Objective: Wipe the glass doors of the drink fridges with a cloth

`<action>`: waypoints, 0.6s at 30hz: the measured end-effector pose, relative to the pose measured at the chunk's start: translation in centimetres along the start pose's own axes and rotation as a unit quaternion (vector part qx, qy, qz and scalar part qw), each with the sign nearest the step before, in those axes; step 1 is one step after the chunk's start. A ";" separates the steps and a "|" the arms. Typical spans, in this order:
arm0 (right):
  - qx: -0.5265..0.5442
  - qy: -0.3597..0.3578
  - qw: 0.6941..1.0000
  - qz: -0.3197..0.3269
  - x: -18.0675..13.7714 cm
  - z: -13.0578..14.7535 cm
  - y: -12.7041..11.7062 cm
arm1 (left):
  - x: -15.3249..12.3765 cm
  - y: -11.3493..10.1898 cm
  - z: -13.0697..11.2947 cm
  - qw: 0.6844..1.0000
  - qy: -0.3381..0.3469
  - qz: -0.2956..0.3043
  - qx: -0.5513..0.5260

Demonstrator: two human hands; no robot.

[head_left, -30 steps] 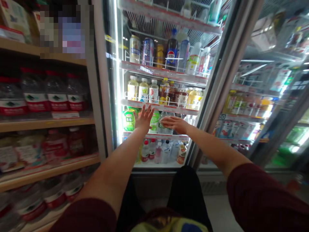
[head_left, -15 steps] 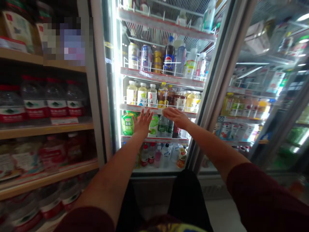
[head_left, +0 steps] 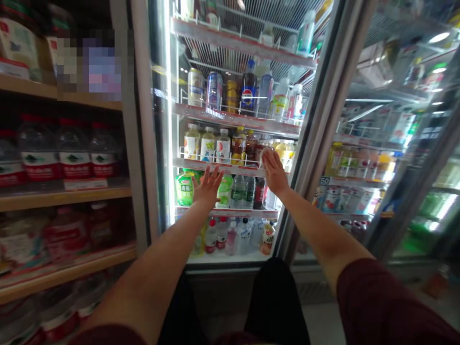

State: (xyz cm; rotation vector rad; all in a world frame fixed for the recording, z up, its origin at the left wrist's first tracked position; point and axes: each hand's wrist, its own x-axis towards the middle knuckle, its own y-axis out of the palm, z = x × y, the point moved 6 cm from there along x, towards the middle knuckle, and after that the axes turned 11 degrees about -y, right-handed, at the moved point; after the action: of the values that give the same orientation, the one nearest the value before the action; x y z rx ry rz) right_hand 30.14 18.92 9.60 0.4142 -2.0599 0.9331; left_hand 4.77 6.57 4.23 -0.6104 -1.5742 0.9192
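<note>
Both of my arms reach toward a lit drinks fridge. My left hand [head_left: 207, 188] has its fingers spread, holding nothing, in front of a shelf with green-labelled bottles [head_left: 185, 189]. Higher and to the right, my right hand [head_left: 273, 171] is raised with straight fingers and holds nothing visible. It covers part of a row of yellow and amber drinks [head_left: 286, 149]. Clear bottles with green labels [head_left: 237, 190] stand between the two hands. Whether either hand touches glass or a shelf edge, I cannot tell.
Wooden shelves at left carry red-capped water bottles [head_left: 74, 148]. Inside the fridge, an upper shelf holds cans [head_left: 214, 91] and a dark cola bottle [head_left: 248, 88]. A metal door frame [head_left: 319, 115] divides this fridge from another stocked one at right.
My right hand has shifted right and turned its fingers upward. My left hand stays spread, slightly lower and further left. The view has shifted a little.
</note>
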 end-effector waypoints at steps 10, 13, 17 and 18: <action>0.008 -0.080 0.995 0.053 -3.8 0.3 -0.1 | -0.8 -0.2 2.6 0.999 -0.036 -0.012 0.036; -0.016 0.043 0.998 -0.044 -3.3 -1.4 -1.1 | -0.8 0.0 2.6 0.999 -0.031 -0.008 0.031; 0.033 -0.089 0.991 0.089 -3.8 2.4 1.3 | -1.0 -0.2 2.4 0.999 -0.032 -0.008 0.021; 0.046 -0.133 0.982 0.130 -4.0 3.2 1.7 | -1.1 -0.3 2.4 0.999 -0.035 -0.008 0.022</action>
State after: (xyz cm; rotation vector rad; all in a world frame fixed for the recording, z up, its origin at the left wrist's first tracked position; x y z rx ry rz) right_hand 29.89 17.59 4.39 0.3383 -2.3597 1.1862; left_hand 2.67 4.99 3.79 -0.5399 -1.6143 0.9692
